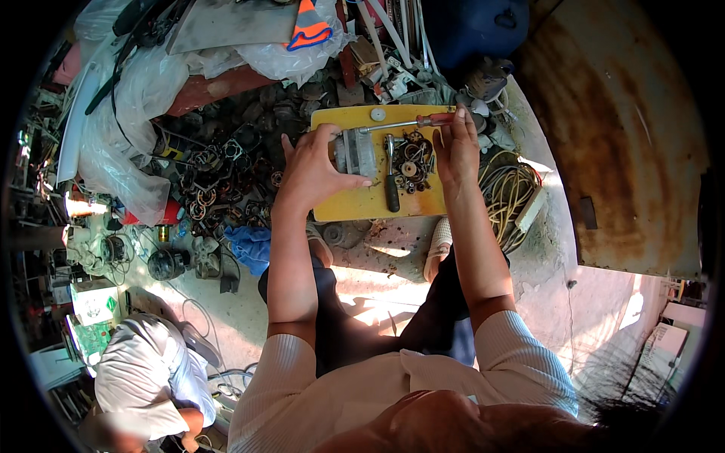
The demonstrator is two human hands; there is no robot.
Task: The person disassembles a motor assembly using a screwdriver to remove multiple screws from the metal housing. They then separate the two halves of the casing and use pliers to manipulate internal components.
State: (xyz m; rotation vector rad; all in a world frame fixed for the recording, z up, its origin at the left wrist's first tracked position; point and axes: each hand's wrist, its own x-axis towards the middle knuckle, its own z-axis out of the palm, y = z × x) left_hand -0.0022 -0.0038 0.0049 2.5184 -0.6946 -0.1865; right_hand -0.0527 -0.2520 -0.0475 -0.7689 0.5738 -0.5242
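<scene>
A grey ribbed metal housing (356,153) stands on the left part of a yellow board (419,205). My left hand (313,167) is closed round its left side, thumb at the near edge and fingers at the far edge. In my right hand (458,146) is the red handle of a screwdriver (432,120). The screwdriver lies almost level, its shaft pointing left, and the tip meets the far right edge of the housing; the exact contact is too small to tell. A black-handled tool (391,181) lies beside a pile of small metal parts (411,164) on the board.
Dark scrap parts (215,177) heap up left of the board, with plastic sheeting (136,113) beyond. A coil of yellowish cable (507,198) lies to the right, near a rusty panel (627,143). A blue cloth (249,245) is by my left arm. Another person (151,377) bends down at lower left.
</scene>
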